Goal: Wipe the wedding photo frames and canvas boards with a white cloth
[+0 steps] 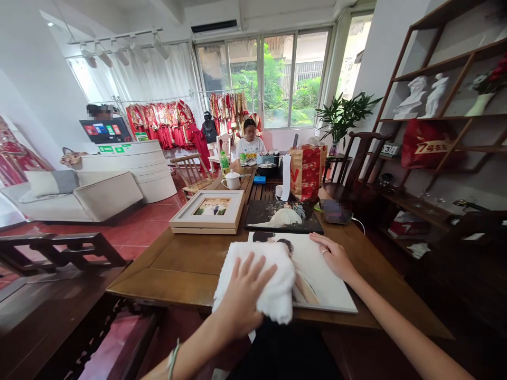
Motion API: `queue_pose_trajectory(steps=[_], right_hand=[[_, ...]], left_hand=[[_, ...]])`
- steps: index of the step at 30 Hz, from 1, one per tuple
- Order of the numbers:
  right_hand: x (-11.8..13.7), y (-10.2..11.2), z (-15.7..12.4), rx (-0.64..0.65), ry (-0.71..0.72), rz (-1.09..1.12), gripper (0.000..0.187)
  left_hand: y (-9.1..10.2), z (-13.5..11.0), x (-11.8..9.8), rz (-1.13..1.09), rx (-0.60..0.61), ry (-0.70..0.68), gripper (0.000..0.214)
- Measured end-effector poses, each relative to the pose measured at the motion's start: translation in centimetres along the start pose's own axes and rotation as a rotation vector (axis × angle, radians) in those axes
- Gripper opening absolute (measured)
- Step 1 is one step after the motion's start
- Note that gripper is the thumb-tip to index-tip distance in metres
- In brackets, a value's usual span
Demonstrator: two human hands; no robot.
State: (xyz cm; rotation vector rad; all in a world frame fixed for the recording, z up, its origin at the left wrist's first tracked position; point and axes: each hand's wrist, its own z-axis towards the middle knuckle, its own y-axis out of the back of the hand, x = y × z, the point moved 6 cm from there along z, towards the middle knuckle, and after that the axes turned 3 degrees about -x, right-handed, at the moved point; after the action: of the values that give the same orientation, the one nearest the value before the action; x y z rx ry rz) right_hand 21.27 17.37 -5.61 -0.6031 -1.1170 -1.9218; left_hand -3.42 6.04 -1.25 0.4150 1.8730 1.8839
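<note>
A folded white towel (279, 298) lies over the left part of a photo panel (332, 290), which shows two people on a pale ground. My left hand (245, 290) rests flat on the towel with its fingers spread; its thumb is partly hidden. At the panel's upper right edge, my right hand (332, 256) lies with fingers stretched out, touching the surface. It wears a ring. Just beyond the panel is a dark photo board (257, 221) with a white dress pictured on it. To its left sit stacked light wooden picture frames (241, 206).
Farther along the wooden table (158, 264) are a white lidded cup (233, 181), a red and brown paper bag (309, 171) and a blue box (260, 180). A person (251, 145) sits at the far end. Shelves (431, 119) stand at right, a wooden bench (51, 290) at left.
</note>
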Motion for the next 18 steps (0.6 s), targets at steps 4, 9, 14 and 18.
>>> queue_pose_trajectory(steps=[4,9,14,18], right_hand=[[0.2,-0.1,0.0,0.002,-0.020,0.005,0.043],[0.6,0.1,0.1,0.012,-0.023,0.008,0.043],[1.0,0.3,0.1,0.014,-0.033,-0.005,0.037],[1.4,0.4,0.0,0.004,-0.035,-0.038,0.032]], left_hand=[[-0.4,-2.7,-1.2,-0.025,0.086,0.012,0.097],[0.1,0.6,-0.7,0.002,0.007,-0.006,0.092],[0.7,7.2,1.5,0.059,-0.095,0.016,0.075],[1.2,9.9,2.7,0.078,-0.124,0.054,0.068]])
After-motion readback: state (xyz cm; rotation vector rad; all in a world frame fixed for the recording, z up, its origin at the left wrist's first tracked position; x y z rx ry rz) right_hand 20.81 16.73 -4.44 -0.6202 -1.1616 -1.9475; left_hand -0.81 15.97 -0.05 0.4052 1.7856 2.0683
